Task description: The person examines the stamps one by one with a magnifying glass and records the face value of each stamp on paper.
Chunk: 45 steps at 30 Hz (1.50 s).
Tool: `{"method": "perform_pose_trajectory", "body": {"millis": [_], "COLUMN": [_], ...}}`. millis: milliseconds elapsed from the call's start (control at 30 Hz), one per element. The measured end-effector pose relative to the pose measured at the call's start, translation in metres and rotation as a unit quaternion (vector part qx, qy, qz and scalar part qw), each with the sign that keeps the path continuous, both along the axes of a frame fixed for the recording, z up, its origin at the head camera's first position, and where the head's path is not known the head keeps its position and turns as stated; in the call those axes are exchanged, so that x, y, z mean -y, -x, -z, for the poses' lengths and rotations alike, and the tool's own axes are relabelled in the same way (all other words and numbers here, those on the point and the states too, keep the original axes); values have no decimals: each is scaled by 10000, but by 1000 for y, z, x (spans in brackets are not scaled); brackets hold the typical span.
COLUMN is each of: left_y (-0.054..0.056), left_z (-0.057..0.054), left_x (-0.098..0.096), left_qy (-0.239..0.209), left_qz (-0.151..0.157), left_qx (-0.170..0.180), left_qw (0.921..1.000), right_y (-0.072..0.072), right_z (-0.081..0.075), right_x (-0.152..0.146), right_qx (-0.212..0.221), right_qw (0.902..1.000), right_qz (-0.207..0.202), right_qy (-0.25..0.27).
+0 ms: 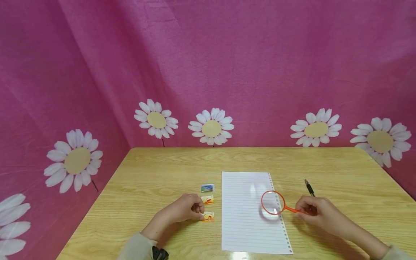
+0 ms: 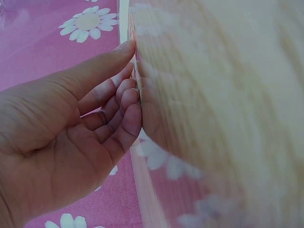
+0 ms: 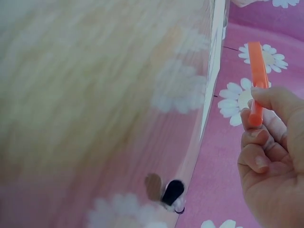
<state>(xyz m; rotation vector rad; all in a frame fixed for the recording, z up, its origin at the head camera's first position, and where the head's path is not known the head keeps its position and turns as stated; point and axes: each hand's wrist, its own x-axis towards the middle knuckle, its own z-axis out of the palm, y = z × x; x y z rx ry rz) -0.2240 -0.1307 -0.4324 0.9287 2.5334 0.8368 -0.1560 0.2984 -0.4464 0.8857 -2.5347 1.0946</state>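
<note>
Right hand (image 1: 325,216) has a pinching grip on the magnifier (image 1: 285,207), thumb and fingers on its orange handle (image 3: 257,61), with the lens (image 1: 273,203) out over the holed edge of the lined sheet (image 1: 243,220); going by the shadow it's held just off the paper. Left hand (image 1: 183,208) is over at the near card (image 1: 209,216), fingers curled, thumb tip at the card's left edge, and honestly I can't tell if that grip is pinching it or just touching. The middle card (image 1: 208,199) and far card (image 1: 207,187) lie just beyond in a row, left of the sheet, and a pen (image 1: 310,187) pokes out past the right hand. Magnifier looks like light, stiff plastic to me, prob a bit slick, so I'd hold it by the handle and stay off the lens, which could smudge or scratch pretty easily. The cards look thin, light and a little bendy (the far one seems slightly bowed), and on that shiny worktop (image 1: 156,173) they'd probably slide before they lift. I'd pin one edge with a fingertip, get a nail under the opposite one and go gently, since a creased corner likely stays creased.
</note>
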Motion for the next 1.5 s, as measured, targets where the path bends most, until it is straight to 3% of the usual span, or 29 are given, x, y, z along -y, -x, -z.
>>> {"method": "perform_pose_trajectory", "body": {"millis": [500, 767, 1167, 1500], "left_y": [1, 1, -2, -1], "left_z": [2, 2, -1, 0], "left_x": [0, 0, 0, -1], "left_qy": [59, 18, -51, -79], "left_qz": [-61, 13, 22, 74], "left_qx": [92, 45, 72, -55], "left_qw": [9999, 10000, 10000, 9999], "right_y": [-7, -9, -11, -13], "right_z": [-1, 1, 0, -4], "right_x": [-19, -21, -24, -22], "right_qx": [130, -71, -23, 215], "right_qw": [9998, 9996, 9989, 9952], "right_qz": [150, 264, 460, 953], "right_qy": [36, 101, 79, 89]}}
